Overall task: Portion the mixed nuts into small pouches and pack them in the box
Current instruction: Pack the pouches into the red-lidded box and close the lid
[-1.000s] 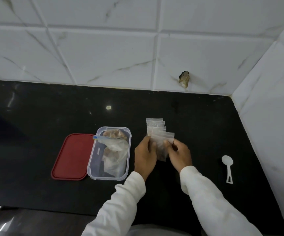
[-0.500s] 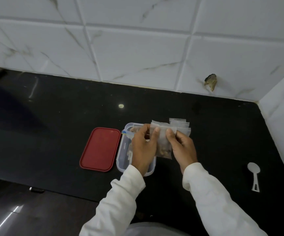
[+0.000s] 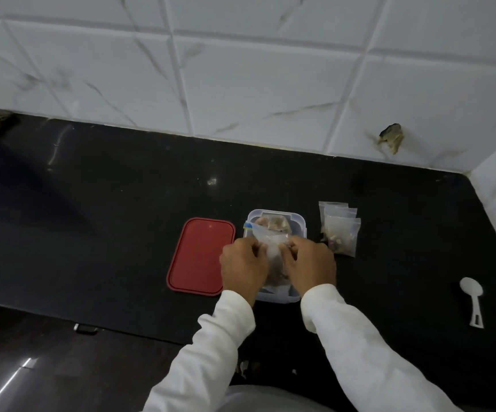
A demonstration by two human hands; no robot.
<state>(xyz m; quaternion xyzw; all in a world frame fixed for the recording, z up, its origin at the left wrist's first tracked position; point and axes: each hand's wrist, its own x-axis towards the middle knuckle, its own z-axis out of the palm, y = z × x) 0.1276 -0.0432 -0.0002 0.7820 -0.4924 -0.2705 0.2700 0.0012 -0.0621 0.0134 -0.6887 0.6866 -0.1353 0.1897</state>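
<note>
A clear plastic box (image 3: pixel 299 226) sits open on the black counter, with a large zip bag of mixed nuts (image 3: pixel 273 226) in its far end. Both hands are over the box. My left hand (image 3: pixel 242 269) and my right hand (image 3: pixel 310 267) pinch a small filled pouch (image 3: pixel 274 257) between them, low inside the box. Several more small filled pouches (image 3: pixel 340 230) lie overlapped on the counter just right of the box. The box's red lid (image 3: pixel 199 257) lies flat to its left.
A white plastic scoop (image 3: pixel 472 298) lies on the counter at the right. Tiled walls close the back and the right corner. The counter's front edge runs below the lid, with a drawer handle (image 3: pixel 86 329) under it.
Both hands carried one pouch left from the stack and lowered it into the box. The other pouches stayed on the counter. The camera view shifted.
</note>
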